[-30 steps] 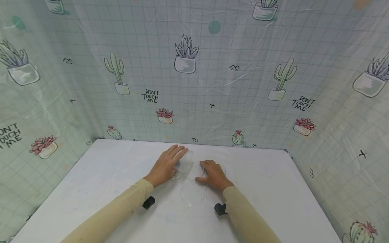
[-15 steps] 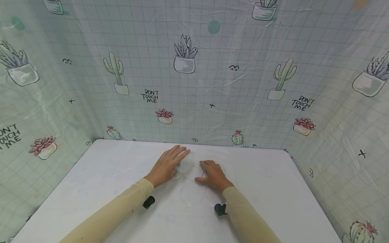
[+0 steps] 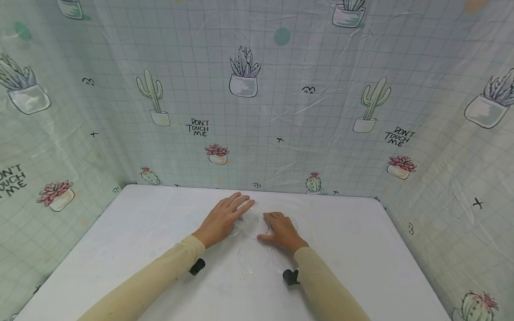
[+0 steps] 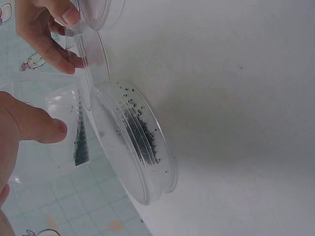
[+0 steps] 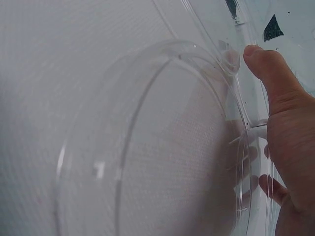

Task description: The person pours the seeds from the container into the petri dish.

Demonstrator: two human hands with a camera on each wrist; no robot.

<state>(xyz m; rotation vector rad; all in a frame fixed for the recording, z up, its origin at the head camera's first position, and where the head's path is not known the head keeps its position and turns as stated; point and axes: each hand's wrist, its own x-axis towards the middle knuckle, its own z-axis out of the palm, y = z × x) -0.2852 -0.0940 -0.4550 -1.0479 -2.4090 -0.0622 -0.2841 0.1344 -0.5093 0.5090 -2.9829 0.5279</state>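
Left hand (image 3: 221, 220) holds a raised bag (image 4: 69, 113) of dark grains (image 4: 80, 147); right hand (image 3: 283, 232) has thumb and fingers apart, grip not determinable. Excess bag tilt may scatter grains beyond the dish (image 4: 133, 142), short of the table's (image 3: 160, 209) far edge.

A person's left hand (image 3: 222, 219) holds a hazy clear bag (image 3: 247, 219) by clear round dishes (image 3: 254, 258) on a white table (image 3: 349, 258); the right hand (image 3: 283, 230) rests among them, and behind hangs a potted-plant-print cloth (image 3: 277, 111) lettered "DON'T TOUCH ME"
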